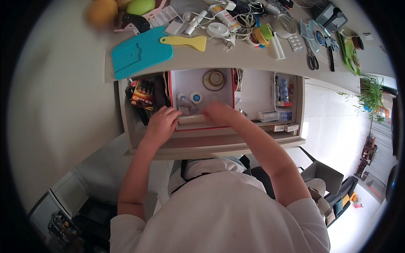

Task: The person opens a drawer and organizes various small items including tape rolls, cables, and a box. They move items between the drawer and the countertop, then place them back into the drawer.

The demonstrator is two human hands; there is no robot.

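Inside a pulled-out drawer point(158, 144) stands a white box with a red rim point(186, 76). A pale, translucent roll point(191, 119) lies lengthwise along the box's near wall. At its left end is my left hand point(160, 125), fingers bent over the box's left wall; its grip is partly hidden. My right hand point(219, 113) is closed around the roll's right end, its fingertips out of sight. Farther back in the box are nested tape rolls point(216, 78), a small round white item with a blue centre point(196, 97) and a clear plastic bag point(186, 106).
Left in the drawer is a battery pack point(143, 93); on the right, a clear bin point(284, 90) and small boxes point(291, 127). The desktop above holds a teal board point(142, 52), a yellow scraper point(185, 41), tangled cables point(246, 22) and scissors point(311, 60).
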